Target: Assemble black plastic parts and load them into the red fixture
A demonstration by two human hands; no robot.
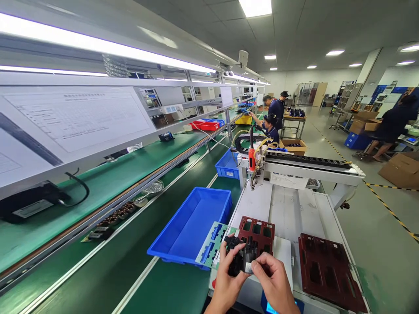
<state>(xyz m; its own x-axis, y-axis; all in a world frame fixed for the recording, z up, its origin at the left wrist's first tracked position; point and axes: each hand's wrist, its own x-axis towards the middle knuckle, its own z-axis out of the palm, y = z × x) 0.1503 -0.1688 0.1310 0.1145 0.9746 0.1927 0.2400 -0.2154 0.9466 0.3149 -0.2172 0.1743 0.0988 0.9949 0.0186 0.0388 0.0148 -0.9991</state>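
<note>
Both hands grasp one small black part (241, 258) between them: left hand (225, 285) clenched on its left side, right hand (274, 282) pinching its right, just below a dark red tray (257, 232).

Both hands, left hand (225, 283) and right hand (275, 283), around a black part (241, 257) over a dark red tray (257, 233).

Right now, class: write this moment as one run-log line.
left hand: grips black part | right hand: pinches same part | below: dark red tray | left: blue bin
</note>
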